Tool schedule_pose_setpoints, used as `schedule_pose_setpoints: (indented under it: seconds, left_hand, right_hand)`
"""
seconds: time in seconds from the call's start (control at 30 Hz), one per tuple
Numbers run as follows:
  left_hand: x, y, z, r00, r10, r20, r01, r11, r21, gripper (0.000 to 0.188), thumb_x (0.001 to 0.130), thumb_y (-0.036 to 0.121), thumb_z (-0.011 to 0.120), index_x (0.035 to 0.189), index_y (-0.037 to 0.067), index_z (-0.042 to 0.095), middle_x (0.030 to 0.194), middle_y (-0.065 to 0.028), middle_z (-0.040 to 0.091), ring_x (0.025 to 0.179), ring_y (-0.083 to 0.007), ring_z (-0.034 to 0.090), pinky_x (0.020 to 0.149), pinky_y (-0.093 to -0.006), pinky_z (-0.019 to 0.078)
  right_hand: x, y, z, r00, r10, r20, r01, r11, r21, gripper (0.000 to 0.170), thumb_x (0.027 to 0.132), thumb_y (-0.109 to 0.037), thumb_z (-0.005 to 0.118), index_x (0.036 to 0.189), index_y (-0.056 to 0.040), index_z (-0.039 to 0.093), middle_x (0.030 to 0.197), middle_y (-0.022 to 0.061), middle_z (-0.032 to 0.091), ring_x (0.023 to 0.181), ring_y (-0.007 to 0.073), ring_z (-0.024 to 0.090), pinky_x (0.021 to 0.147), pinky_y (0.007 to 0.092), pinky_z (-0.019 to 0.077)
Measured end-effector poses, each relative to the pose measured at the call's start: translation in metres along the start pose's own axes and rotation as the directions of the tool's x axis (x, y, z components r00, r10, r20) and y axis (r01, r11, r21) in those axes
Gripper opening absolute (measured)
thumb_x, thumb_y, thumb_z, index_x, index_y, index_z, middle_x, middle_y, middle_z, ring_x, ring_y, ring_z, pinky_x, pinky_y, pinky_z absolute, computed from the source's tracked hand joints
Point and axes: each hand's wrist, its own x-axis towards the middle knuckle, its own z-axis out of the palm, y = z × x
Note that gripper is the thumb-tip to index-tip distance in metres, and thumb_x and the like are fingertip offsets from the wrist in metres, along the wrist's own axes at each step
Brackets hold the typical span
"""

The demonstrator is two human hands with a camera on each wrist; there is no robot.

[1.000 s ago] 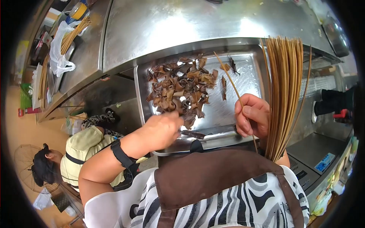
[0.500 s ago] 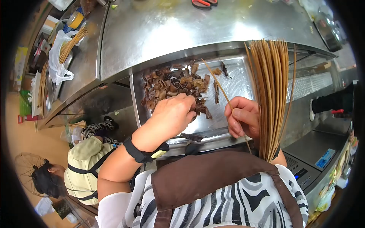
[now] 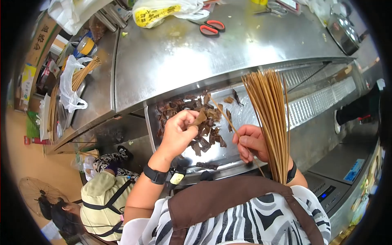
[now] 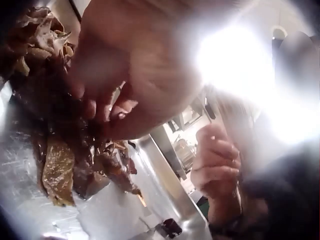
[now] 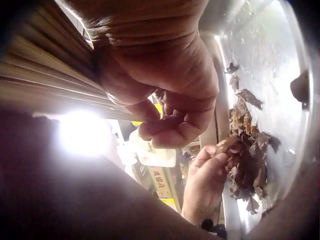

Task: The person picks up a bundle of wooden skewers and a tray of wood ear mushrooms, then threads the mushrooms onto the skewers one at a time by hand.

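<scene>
In the head view, my left hand (image 3: 175, 134) pinches a brown, floppy piece (image 3: 199, 119) over a pile of similar pieces (image 3: 169, 109) in a metal tray (image 3: 149, 124). My right hand (image 3: 252, 143) holds one thin stick (image 3: 222, 112) between thumb and fingers; it slants over the tray's right part. A thick bundle of sticks (image 3: 271, 118) rises beside the right hand, and what holds its lower end is hidden. The right wrist view shows the left hand (image 5: 204, 187) with the piece (image 5: 229, 145) at the pile's edge.
Beyond the tray, a steel counter (image 3: 163, 69) bears red-handled scissors (image 3: 210, 28) and a plastic bag (image 3: 157, 14). Another bag (image 3: 71, 87) with sticks lies at the left. A person in a pale top (image 3: 102, 204) is at lower left.
My left hand has come up from the pile with a brown piece in its fingers. The right hand still holds the stick. The head view now takes in more of the counter.
</scene>
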Motion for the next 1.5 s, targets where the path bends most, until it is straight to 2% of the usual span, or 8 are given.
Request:
schedule_pose_setpoints:
  seconds: [0.17, 0.47, 0.6, 0.7, 0.83, 1.07, 1.4, 1.5]
  left_hand:
    - [0.006, 0.009, -0.005, 0.988, 0.146, -0.048, -0.153, 0.934, -0.322, 0.01, 0.071, -0.007, 0.044, 0.071, 0.003, 0.041, 0.1, -0.011, 0.054, 0.106, -0.0286, 0.059, 0.089, -0.0338, 0.0443]
    - [0.015, 0.015, 0.011, 0.98, 0.19, -0.052, -0.197, 0.945, -0.261, 0.012, 0.072, -0.004, 0.047, 0.068, 0.005, 0.039, 0.097, -0.0105, 0.052, 0.095, -0.0284, 0.062, 0.085, -0.0379, 0.0486]
    - [0.02, 0.016, 0.018, 0.955, 0.241, -0.171, -0.274, 0.94, -0.204, 0.012, 0.078, -0.005, 0.048, 0.074, 0.005, 0.042, 0.093, -0.0093, 0.054, 0.089, -0.0243, 0.061, 0.083, -0.039, 0.0493]
    - [0.023, 0.02, 0.022, 0.909, 0.275, -0.313, -0.366, 0.887, -0.283, 0.011, 0.079, -0.005, 0.047, 0.085, 0.005, 0.046, 0.091, -0.0084, 0.055, 0.096, -0.0247, 0.059, 0.087, -0.0403, 0.0475]
    - [0.021, 0.026, 0.02, 0.939, 0.139, -0.314, -0.282, 0.832, -0.478, 0.011, 0.084, -0.005, 0.047, 0.092, 0.0, 0.052, 0.092, -0.0105, 0.061, 0.091, -0.0223, 0.062, 0.086, -0.0368, 0.0485]
    - [0.017, 0.019, 0.016, 0.945, -0.064, -0.321, -0.085, 0.9, -0.427, 0.017, 0.089, 0.001, 0.053, 0.106, -0.002, 0.057, 0.095, -0.0097, 0.062, 0.087, -0.0171, 0.063, 0.078, -0.0299, 0.0548]
    - [0.012, 0.031, 0.018, 0.938, -0.024, -0.346, -0.086, 0.95, -0.299, 0.028, 0.086, -0.003, 0.056, 0.114, -0.004, 0.053, 0.097, -0.0139, 0.065, 0.087, -0.0157, 0.063, 0.074, -0.026, 0.0532]
    - [0.011, 0.03, 0.018, 0.935, 0.078, -0.347, -0.162, 0.962, -0.221, 0.027, 0.085, -0.006, 0.057, 0.112, -0.003, 0.053, 0.096, -0.0131, 0.066, 0.085, -0.0132, 0.062, 0.074, -0.0245, 0.0508]
  right_hand:
    - [0.001, 0.0, 0.005, 0.998, 0.055, -0.002, -0.056, 0.997, -0.057, 0.013, 0.093, -0.006, 0.042, 0.097, 0.0022, 0.051, 0.061, 0.0054, 0.051, 0.048, 0.0111, 0.046, 0.05, 0.0243, 0.0416]
    - [0.0, 0.005, 0.002, 0.996, 0.073, 0.04, -0.071, 0.995, -0.064, 0.017, 0.095, -0.009, 0.043, 0.101, 0.0021, 0.054, 0.062, 0.0038, 0.052, 0.052, 0.0097, 0.048, 0.051, 0.0222, 0.0422]
    - [0.0, 0.004, 0.001, 0.998, 0.041, 0.055, -0.037, 0.997, -0.074, 0.017, 0.095, -0.009, 0.044, 0.1, 0.0022, 0.055, 0.062, 0.0039, 0.052, 0.052, 0.0091, 0.048, 0.051, 0.0219, 0.0428]
    - [0.0, 0.003, 0.002, 0.997, 0.043, 0.059, -0.039, 0.996, -0.076, 0.017, 0.095, -0.009, 0.044, 0.1, 0.0021, 0.055, 0.062, 0.0038, 0.052, 0.052, 0.009, 0.048, 0.051, 0.022, 0.043]
    - [0.0, 0.002, 0.003, 0.997, 0.053, 0.061, -0.047, 0.993, -0.107, 0.017, 0.095, -0.009, 0.044, 0.1, 0.0022, 0.055, 0.062, 0.0034, 0.052, 0.052, 0.009, 0.049, 0.051, 0.0219, 0.0429]
    - [0.001, 0.007, 0.001, 0.996, 0.05, 0.071, -0.04, 0.989, -0.14, 0.018, 0.095, -0.008, 0.042, 0.103, 0.0025, 0.055, 0.062, 0.0035, 0.052, 0.052, 0.0095, 0.049, 0.05, 0.0209, 0.0422]
    - [0.003, 0.008, 0.004, 0.994, 0.1, 0.051, -0.089, 0.98, -0.18, 0.02, 0.096, -0.012, 0.045, 0.104, 0.0027, 0.057, 0.063, 0.0021, 0.051, 0.054, 0.0089, 0.049, 0.051, 0.0214, 0.0412]
    - [0.003, 0.006, 0.006, 0.993, 0.116, 0.024, -0.109, 0.975, -0.196, 0.02, 0.096, -0.011, 0.045, 0.105, 0.0023, 0.057, 0.064, 0.0016, 0.052, 0.055, 0.0085, 0.049, 0.051, 0.0207, 0.0415]
